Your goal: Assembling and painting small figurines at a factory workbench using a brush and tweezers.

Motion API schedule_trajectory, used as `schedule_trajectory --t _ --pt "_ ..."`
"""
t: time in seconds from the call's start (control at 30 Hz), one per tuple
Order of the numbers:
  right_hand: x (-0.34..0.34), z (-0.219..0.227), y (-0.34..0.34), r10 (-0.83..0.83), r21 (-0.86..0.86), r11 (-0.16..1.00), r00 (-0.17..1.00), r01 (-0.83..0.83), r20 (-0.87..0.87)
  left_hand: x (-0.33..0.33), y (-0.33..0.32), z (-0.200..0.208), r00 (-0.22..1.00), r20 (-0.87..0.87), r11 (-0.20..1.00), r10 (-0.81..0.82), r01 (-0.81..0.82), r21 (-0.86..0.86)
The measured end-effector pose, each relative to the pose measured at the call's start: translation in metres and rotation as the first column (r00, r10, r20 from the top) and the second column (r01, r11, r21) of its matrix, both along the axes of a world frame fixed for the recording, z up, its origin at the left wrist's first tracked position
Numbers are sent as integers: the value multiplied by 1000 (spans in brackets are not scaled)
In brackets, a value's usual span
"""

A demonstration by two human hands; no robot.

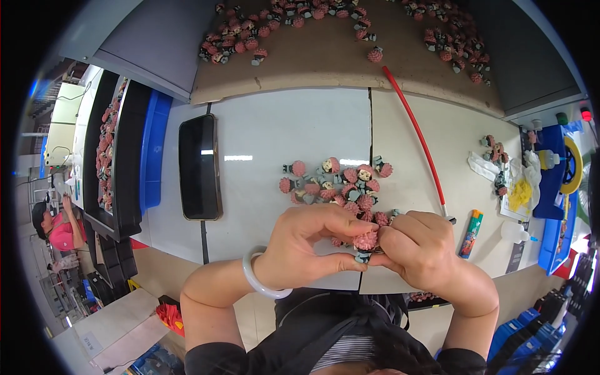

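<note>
— In the head view, where is the piece in work?
— The pink-haired figurine [365, 240] is at the lower centre of the frame, between both hands. The left hand [301, 242] grasps it with thumb and fingers. The right hand [419, 247] is curled closely against its side; whether these fingers grip the figurine too, or some small part, I cannot tell.
— And how far is the work?
— I judge this one is in the middle of handling, because it is not put down. Just above the hands lies a loose figurine pile [364, 201]. More lie in an upper-left group [252, 44] and an upper-right group [445, 55].
— Which ones are done?
— I cannot tell; at this size, no group shows a clear sign of being finished or waiting.
</note>
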State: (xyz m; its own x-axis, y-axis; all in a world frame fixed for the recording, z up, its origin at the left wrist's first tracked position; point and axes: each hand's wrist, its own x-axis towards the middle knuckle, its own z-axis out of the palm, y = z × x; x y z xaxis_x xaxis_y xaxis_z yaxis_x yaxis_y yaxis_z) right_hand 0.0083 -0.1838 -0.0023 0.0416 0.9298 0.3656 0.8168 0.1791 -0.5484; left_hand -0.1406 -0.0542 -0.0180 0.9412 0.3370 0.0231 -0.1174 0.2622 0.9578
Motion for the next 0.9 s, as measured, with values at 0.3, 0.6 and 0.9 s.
schedule_trajectory --t 0.3,0.6,0.9 --pt "1 1 -3 32 -29 999 998 -30 56 -1 -1 2 1000 -18 1000 -11 10 -25" --pt "-3 0 1 5 -39 999 1000 -4 20 -5 1 -2 1000 -18 1000 -2 2 9" --pt "17 20 -8 -208 64 975 975 214 -84 10 -5 4 999 -33 999 28 -29 -25"
